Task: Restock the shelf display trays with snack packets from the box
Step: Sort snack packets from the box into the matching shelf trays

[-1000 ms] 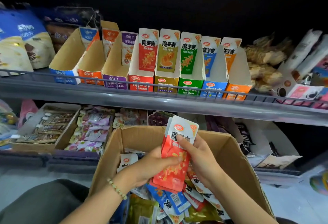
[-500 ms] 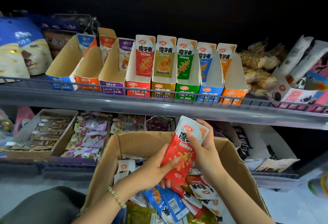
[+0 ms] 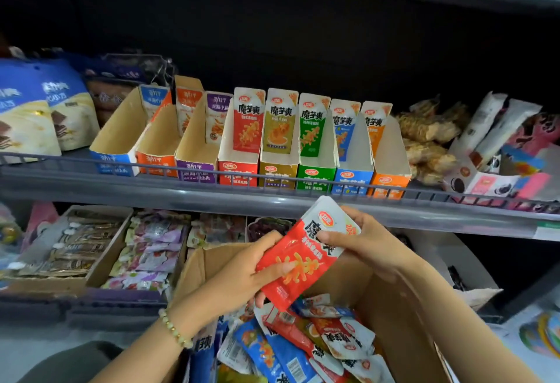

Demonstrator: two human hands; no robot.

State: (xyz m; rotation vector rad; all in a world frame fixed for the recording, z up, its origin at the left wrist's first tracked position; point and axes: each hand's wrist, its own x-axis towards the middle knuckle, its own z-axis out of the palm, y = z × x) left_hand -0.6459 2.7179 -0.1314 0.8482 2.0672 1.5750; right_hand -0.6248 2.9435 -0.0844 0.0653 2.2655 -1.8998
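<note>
A small stack of red-and-white snack packets (image 3: 303, 258) is held above the open cardboard box (image 3: 391, 316). My left hand (image 3: 242, 276) grips its lower end, thumb across the red front. My right hand (image 3: 366, 240) pinches its white top. Inside the box lie several loose red, blue and yellow packets (image 3: 297, 343). On the shelf above stands a row of display trays; the red tray (image 3: 238, 167) holds one upright red packet (image 3: 248, 121), with yellow, green, blue and orange trays to its right.
A grey wire rail (image 3: 272, 179) runs along the shelf front. Three near-empty brown-lined trays (image 3: 157, 146) stand left of the red one. Blue bags (image 3: 36, 109) sit far left, wrapped snacks (image 3: 430, 137) far right. The lower shelf holds open cartons of sachets (image 3: 75, 249).
Both hands have lifted the red packets up and to the right, out of the box toward the shelf rail. The view has tilted, bringing the shelf lower in frame.
</note>
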